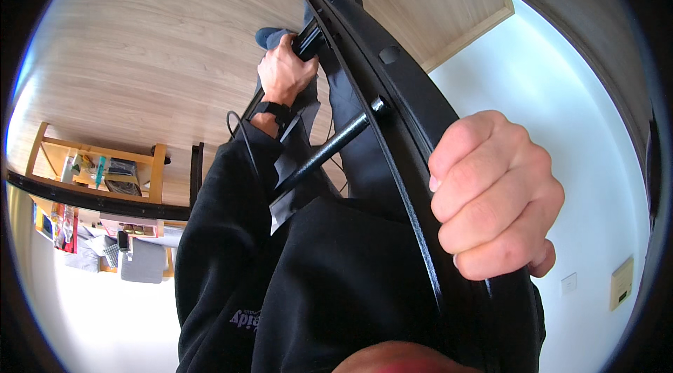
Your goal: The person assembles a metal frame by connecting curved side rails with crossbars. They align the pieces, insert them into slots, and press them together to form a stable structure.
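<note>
A long black frame (413,127) slants from the top of the view down past my right side. A round black crossbar (326,152) joins its rail. My right hand (494,194) is closed around the thick outer rail near my chest, knuckles up. Farther out, my left hand (284,71) wraps a dark bar of the same frame, its fingertips partly hidden. A black watch (273,112) sits on the left wrist. Close to the left sleeve, a thin black cable (242,136) loops. The frame's kind cannot be told.
Under the frame are my dark-trousered legs and a shoe (266,38) on the wood floor (154,43). A wooden shelf (98,170) with several small items stands at left, grey cushions (144,261) beyond it. A white wall (533,85) rises at right, with a switch (569,283).
</note>
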Demonstrator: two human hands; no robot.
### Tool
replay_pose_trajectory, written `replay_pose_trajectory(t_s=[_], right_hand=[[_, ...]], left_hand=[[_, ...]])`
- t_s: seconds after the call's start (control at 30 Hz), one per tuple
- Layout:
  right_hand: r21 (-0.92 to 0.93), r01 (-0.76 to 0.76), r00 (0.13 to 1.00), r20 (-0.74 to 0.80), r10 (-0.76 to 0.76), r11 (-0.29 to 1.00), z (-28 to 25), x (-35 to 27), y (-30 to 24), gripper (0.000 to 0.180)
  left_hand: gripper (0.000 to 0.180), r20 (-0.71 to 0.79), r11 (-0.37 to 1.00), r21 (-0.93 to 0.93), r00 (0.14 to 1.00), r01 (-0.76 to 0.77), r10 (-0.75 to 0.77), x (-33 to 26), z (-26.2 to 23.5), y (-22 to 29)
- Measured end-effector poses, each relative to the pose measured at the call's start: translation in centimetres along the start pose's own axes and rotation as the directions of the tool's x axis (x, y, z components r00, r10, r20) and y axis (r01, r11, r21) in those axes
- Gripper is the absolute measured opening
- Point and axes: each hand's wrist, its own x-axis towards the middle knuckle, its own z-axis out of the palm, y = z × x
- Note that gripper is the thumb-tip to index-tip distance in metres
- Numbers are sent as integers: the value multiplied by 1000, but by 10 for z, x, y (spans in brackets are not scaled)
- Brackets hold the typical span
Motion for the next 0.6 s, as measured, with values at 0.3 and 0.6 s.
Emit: replay_pose_trajectory(t_s=[0.3,0.6], right_hand=[[-39,-26,1000,-10,26,999,-1,-2,1,26],[-20,-113,984,137,115,993,-12,6,6,20]], left_hand=[[59,29,999,42,999,-22,21,7,-1,-2],[62,61,998,53,998,-17,14,12,4,-7]])
